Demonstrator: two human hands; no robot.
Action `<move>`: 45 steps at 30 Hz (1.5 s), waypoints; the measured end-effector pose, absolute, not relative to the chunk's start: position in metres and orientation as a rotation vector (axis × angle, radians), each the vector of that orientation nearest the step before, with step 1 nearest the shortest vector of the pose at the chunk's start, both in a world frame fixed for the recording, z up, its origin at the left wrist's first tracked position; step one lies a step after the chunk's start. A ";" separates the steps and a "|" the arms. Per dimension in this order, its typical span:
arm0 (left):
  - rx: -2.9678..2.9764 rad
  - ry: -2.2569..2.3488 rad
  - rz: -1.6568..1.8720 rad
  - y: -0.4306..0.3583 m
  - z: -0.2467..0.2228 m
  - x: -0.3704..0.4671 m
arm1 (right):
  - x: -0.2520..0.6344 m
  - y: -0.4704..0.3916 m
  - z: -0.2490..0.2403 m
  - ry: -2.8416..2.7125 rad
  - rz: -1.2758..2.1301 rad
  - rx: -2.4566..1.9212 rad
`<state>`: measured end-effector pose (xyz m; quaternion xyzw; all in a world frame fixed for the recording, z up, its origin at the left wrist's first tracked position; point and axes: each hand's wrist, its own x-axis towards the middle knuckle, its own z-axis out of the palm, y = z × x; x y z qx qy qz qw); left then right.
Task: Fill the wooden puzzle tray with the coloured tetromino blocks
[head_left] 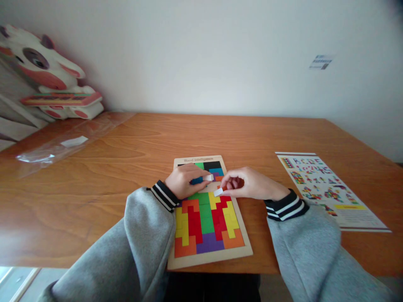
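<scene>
A wooden puzzle board [247, 247] filled with red, yellow, green, orange, purple, blue and black pieces lies near the table's front edge. Over its upper left part, my left hand [185, 180] pinches a small white piece [208, 178] between thumb and fingers. My right hand [242, 183] is over the board's upper right side, its thumb and finger closed on another small white piece [218, 192]. The two white pieces are close together but apart. A bare patch of board shows between the hands, and the left fingers partly hide a blue piece [197, 180].
A printed sheet [346, 209] with colourful figures lies on the wooden table [252, 134] at the right. Clear plastic wrapping [94, 130] with a white label is at the left. Behind it sits a cow-shaped toy keyboard [63, 98] against the wall.
</scene>
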<state>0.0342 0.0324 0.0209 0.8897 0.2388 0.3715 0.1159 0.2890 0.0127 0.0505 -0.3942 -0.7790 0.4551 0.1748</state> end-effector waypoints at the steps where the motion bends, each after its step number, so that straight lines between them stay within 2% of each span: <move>1: 2.609 0.705 1.071 0.033 0.020 0.034 | 0.289 0.012 0.050 -2.215 1.302 -1.120; 16: 2.704 0.632 1.122 0.034 0.020 0.035 | 0.294 0.014 0.048 -2.293 1.357 -1.117; 27: 2.738 0.662 1.143 0.034 0.018 0.036 | 0.286 0.017 0.037 -2.287 1.143 -1.196; 40: 2.726 0.732 1.085 0.034 0.016 0.035 | 0.285 0.017 0.036 -2.221 1.212 -1.236; 45: 2.727 0.725 1.101 0.034 0.016 0.035 | 0.279 0.016 0.037 -2.107 1.074 -1.208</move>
